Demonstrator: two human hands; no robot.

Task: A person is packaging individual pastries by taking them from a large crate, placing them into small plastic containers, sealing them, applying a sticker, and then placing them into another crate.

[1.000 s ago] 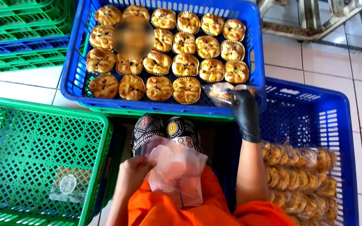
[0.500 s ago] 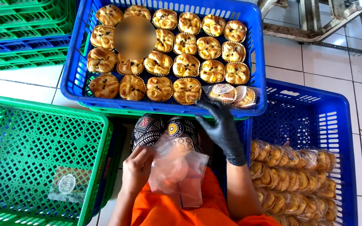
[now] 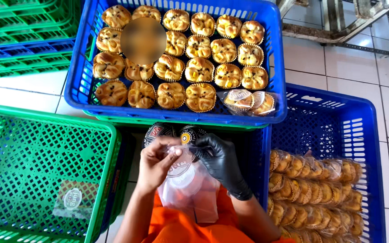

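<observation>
**Both hands at the mouth of a clear bag**

The left hand point(image 3: 155, 165) and the right hand point(image 3: 221, 163), which wears a black glove, meet over the person's lap, just near of the blue crate of buns point(image 3: 75, 90). Between them hangs a clear plastic bag point(image 3: 186, 184) with a round white label. Its long axis runs from the fingers down towards the orange clothing point(image 3: 176, 227), so the open end lies at the far side, right at the fingertips, and the closed end points back to the body.

The left fingers point(image 3: 165, 150) are closed in a pinch on the bag's top left edge. The gloved fingers point(image 3: 203, 146) curl shut on the top right edge, touching the plastic (whether they have slipped inside the mouth cannot be told). Both hands are equally close to the bag; neither is free.

Both forearms come up from the near edge, the left wrist bent inward, the right wrist angled leftward.

One bagged bun point(image 3: 247, 101) lies in the near right corner of the bun crate, far of the gloved hand. To the right, a second blue crate point(image 3: 365, 135) holds rows of bagged buns point(image 3: 316, 189). To the left stands a green crate point(image 3: 46, 157) with a few spare bags point(image 3: 70, 200) in it.
</observation>
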